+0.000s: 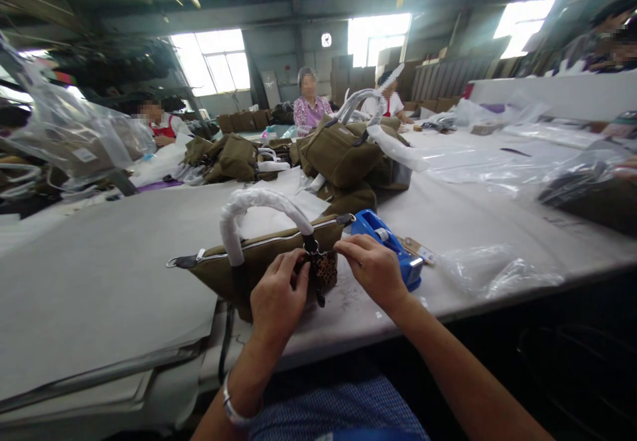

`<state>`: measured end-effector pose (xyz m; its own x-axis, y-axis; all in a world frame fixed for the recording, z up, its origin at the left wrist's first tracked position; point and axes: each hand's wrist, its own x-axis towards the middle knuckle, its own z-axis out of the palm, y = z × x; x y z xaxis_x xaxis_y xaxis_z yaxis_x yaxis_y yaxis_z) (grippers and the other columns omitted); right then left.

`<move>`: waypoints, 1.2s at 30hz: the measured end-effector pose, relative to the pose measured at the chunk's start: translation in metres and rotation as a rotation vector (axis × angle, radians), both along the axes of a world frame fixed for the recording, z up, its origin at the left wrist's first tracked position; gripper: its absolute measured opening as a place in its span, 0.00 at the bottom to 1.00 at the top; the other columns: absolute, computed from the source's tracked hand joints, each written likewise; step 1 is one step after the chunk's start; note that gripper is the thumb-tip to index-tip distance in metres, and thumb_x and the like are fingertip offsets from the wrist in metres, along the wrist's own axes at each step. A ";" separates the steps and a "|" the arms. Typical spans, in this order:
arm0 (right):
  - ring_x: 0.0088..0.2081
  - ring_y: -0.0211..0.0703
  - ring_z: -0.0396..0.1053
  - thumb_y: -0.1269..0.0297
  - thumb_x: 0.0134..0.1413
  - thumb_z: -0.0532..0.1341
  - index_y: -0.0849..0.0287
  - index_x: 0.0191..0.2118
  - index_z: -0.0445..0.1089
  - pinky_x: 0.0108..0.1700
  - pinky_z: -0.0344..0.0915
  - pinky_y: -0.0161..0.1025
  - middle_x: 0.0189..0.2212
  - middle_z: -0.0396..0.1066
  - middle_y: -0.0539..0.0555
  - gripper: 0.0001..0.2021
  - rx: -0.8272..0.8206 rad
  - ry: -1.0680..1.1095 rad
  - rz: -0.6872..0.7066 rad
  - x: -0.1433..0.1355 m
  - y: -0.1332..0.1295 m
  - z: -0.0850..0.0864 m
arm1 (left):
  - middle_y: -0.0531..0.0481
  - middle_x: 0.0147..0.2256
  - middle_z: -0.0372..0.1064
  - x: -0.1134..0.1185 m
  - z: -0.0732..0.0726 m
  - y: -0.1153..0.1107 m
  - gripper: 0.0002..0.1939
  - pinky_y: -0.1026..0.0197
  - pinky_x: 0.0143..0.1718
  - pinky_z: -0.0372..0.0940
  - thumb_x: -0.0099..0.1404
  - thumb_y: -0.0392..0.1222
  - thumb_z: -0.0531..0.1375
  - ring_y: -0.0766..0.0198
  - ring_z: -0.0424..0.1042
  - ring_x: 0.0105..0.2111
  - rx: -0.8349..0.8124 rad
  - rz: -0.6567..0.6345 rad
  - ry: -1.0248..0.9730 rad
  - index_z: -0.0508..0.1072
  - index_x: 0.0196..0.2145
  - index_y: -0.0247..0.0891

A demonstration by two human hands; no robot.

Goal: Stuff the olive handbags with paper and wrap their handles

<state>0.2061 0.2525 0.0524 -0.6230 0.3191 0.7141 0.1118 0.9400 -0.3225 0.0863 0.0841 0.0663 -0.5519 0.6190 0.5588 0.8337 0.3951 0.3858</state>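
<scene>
An olive handbag with a zipped top stands at the table's front edge, its handle wrapped in white film. A dark patterned charm hangs from a ring at the handle's right base. My left hand is pinched at the charm's left side, beside that ring; what lies between its fingertips is hidden. Just right of the ring, my right hand has thumb and forefinger pressed together on something too small to make out. Behind my right hand sits a blue tape dispenser.
More olive bags are piled beyond the handbag. Large pale sheets cover the table's left. Clear plastic and a tag lie at the right. Several people sit around the far side.
</scene>
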 end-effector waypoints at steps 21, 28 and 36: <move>0.41 0.43 0.75 0.72 0.62 0.62 0.56 0.43 0.78 0.44 0.67 0.36 0.39 0.78 0.53 0.08 -0.003 -0.024 0.021 -0.005 -0.020 0.005 | 0.54 0.41 0.76 -0.005 -0.001 0.000 0.11 0.64 0.37 0.66 0.69 0.37 0.62 0.65 0.75 0.31 0.037 -0.052 -0.036 0.74 0.49 0.44; 0.40 0.45 0.74 0.71 0.64 0.60 0.57 0.43 0.76 0.44 0.67 0.38 0.38 0.77 0.53 0.07 -0.007 -0.040 0.026 -0.002 -0.022 0.007 | 0.52 0.41 0.77 -0.003 -0.009 0.000 0.08 0.62 0.36 0.68 0.70 0.41 0.60 0.64 0.76 0.31 0.024 -0.054 -0.068 0.74 0.47 0.43; 0.42 0.45 0.74 0.74 0.62 0.61 0.56 0.43 0.76 0.44 0.66 0.37 0.40 0.77 0.53 0.10 -0.017 -0.047 0.084 -0.010 -0.018 0.008 | 0.51 0.39 0.79 0.001 -0.018 0.000 0.09 0.60 0.37 0.69 0.71 0.41 0.59 0.59 0.79 0.35 -0.024 -0.028 -0.091 0.75 0.47 0.41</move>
<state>0.1959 0.2344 0.0603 -0.6810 0.2763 0.6782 0.0481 0.9410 -0.3350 0.0874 0.0845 0.0483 -0.5820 0.6478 0.4916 0.8065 0.3822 0.4512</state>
